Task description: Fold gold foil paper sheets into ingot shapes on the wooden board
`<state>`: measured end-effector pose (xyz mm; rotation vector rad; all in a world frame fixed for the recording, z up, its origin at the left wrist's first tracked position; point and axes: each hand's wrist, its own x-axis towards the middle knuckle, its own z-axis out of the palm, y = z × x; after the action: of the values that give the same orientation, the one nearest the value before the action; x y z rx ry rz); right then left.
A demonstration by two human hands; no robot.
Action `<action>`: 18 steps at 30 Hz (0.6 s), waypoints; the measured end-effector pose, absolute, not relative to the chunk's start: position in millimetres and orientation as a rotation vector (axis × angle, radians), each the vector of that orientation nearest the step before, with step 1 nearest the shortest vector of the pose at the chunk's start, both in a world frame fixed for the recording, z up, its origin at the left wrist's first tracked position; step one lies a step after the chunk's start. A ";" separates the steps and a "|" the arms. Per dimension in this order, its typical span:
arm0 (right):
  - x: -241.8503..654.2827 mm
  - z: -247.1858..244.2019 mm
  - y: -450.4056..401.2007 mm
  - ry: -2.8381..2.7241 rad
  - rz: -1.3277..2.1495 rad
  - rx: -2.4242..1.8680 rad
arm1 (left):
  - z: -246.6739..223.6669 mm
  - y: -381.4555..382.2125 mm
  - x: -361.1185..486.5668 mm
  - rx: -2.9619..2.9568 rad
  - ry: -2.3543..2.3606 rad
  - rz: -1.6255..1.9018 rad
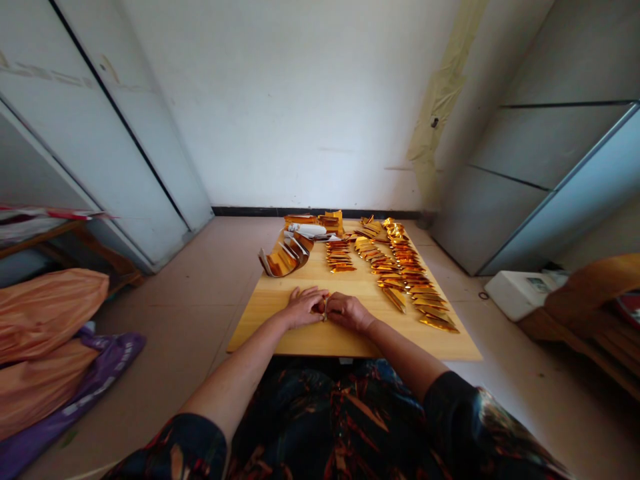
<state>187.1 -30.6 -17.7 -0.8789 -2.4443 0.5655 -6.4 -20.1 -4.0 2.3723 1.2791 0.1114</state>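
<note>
Over the near part of the wooden table [280, 337], my left hand [305, 308] and my right hand [349, 312] meet, fingers bent and closed around a small piece of foil paper [325, 309]. Most of that piece is hidden by the fingers, so its shape cannot be made out. Beyond my left hand lies a curved stack of gold foil sheets [283, 261]. A short row of folded gold foil pieces [340, 256] sits farther back in the middle. To the right of my right hand, long overlapping rows of folded foil pieces [417, 280] run toward the near right corner.
A white packet [306, 230] and more foil bundles [330, 221] lie at the table's far edge. Behind stands a white wall [300, 120]. A grey refrigerator [535, 153] and a white box [520, 293] are at right; orange and purple bags [55, 320] at left.
</note>
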 end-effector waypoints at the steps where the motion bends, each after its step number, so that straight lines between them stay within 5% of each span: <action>1: 185.9 -17.1 -30.3 -2.448 0.570 -0.861 | -3.7 -20.3 -6.2 2.373 1.280 0.107; 18: 190.4 -34.4 -28.3 -2.248 0.591 -0.760 | -0.5 -21.6 -6.3 2.367 1.270 0.113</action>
<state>190.4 -28.3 -34.4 -0.7597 -2.2478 0.5912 -6.3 -21.6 -0.5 2.3673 1.2696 0.1134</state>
